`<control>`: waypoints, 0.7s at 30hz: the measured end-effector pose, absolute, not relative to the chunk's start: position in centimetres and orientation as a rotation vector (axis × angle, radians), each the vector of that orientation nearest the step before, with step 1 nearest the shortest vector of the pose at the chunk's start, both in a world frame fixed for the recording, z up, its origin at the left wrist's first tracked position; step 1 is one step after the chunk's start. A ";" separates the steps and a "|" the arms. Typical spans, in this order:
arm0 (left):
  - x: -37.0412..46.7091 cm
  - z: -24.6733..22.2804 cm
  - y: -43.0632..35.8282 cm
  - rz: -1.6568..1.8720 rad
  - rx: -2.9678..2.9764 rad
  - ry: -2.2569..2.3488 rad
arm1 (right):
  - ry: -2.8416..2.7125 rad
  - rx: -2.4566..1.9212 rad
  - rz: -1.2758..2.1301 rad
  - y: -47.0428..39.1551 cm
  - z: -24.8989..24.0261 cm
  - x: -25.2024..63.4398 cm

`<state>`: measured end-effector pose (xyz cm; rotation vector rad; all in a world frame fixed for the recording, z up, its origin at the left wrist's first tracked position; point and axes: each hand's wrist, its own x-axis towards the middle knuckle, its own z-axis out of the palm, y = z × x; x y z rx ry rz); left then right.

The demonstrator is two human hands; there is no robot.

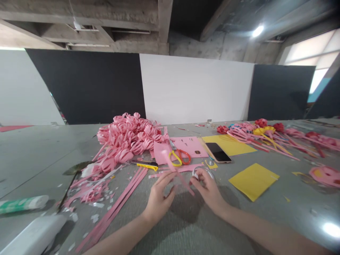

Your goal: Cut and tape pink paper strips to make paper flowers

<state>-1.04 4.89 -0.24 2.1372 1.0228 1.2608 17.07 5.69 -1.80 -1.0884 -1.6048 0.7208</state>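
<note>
Slanting across the middle, a pink paper strip [183,181] passes the fingertips of my left hand [160,194]; it is somewhat blurred. My left fingers close on the strip, with the thumb apart below. My right hand [208,191] has its fingers curled on a roll of clear tape [211,173], with a small white bit at the fingertips. Just beyond the hands lie scissors [175,158] with yellow and orange handles, on a pink printed sheet [195,146]. A yellow-and-black utility knife [147,165] rests left of them.
Pink paper flowers [130,136] are heaped at the back left, above long pink strips [114,210] and white scraps. A phone [218,152] lies on a yellow sheet [239,144]; a yellow square [254,181] is nearer. Coloured paper flowers [244,127] spread right. A green-and-white tube [23,204] lies left.
</note>
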 end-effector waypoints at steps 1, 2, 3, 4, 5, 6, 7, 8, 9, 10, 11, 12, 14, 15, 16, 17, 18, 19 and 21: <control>-1.1 -0.4 4.8 1.323 2.223 1.040 | -1.598 -1.071 0.754 5.7 -1.8 17.1; -1.1 -0.5 4.6 1.335 2.328 1.008 | -1.590 -1.055 0.787 5.8 -1.8 17.1; -1.1 -0.6 4.5 1.303 2.437 0.934 | -1.580 -1.044 0.813 5.8 -1.7 17.1; -1.0 -0.6 4.3 1.245 2.541 0.833 | -1.570 -1.042 0.834 5.8 -1.7 17.1; -0.9 -0.5 4.1 1.174 2.634 0.720 | -1.560 -1.046 0.845 5.8 -1.6 17.1; -0.8 -0.5 3.9 1.098 2.715 0.613 | -1.550 -1.051 0.849 5.8 -1.6 17.1; -0.7 -0.4 3.7 1.024 2.778 0.531 | -1.542 -1.050 0.851 5.8 -1.6 17.1; -0.6 -0.4 3.6 0.962 2.822 0.483 | -1.537 -1.041 0.856 5.8 -1.6 17.1; -0.6 -0.4 3.6 0.923 2.849 0.468 | -1.537 -1.026 0.866 5.9 -1.7 17.1; -0.5 -0.4 3.6 0.902 2.859 0.478 | -1.540 -1.010 0.877 5.9 -1.8 17.1; -0.5 -0.4 3.6 0.891 2.855 0.506 | -1.544 -0.997 0.882 6.0 -2.0 17.2; -0.5 -0.5 3.6 0.887 2.843 0.535 | -1.550 -0.991 0.879 6.1 -2.1 17.2; -0.5 -0.6 3.6 0.881 2.812 0.561 | -1.564 -0.994 0.855 6.2 -2.2 17.2; -0.5 -0.6 3.5 0.878 2.788 0.568 | -1.571 -0.998 0.843 6.2 -2.2 17.2; -0.5 -0.5 3.5 0.887 2.749 0.585 | -1.582 -1.004 0.833 6.2 -2.2 17.2; -0.5 -0.4 3.6 0.915 2.691 0.620 | -1.600 -1.011 0.820 6.1 -2.1 17.2; -0.5 -0.4 3.6 0.965 2.609 0.680 | -1.627 -1.020 0.805 6.0 -2.1 17.1; -0.5 -0.3 3.7 1.027 2.504 0.757 | -1.661 -1.031 0.781 5.8 -2.0 17.1; -0.5 -0.1 4.2 1.130 2.232 0.926 | -1.744 -1.046 0.715 5.4 -2.0 17.0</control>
